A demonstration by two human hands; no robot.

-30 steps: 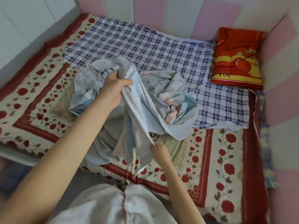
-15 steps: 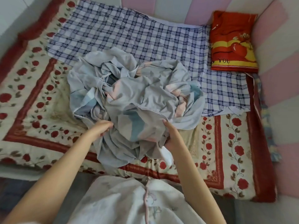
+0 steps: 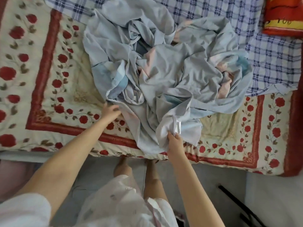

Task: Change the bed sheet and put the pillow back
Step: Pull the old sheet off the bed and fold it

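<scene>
Red roses on cream cover the quilt (image 3: 49, 79), which fills the left and lower part of the frame. Its near edge runs along the grey floor (image 3: 98, 174) at the bottom. Left of centre, the left hand (image 3: 110, 111) touches the lower left edge of the crumpled pale blue sheet (image 3: 164, 71), but blur hides whether the fingers grip. Just right, the right hand (image 3: 174, 142) grips a bunched white corner of this sheet near the quilt's edge. A checked cloth (image 3: 270, 59) lies at upper right, and the red pillow (image 3: 282, 22) is in the top right corner.
</scene>
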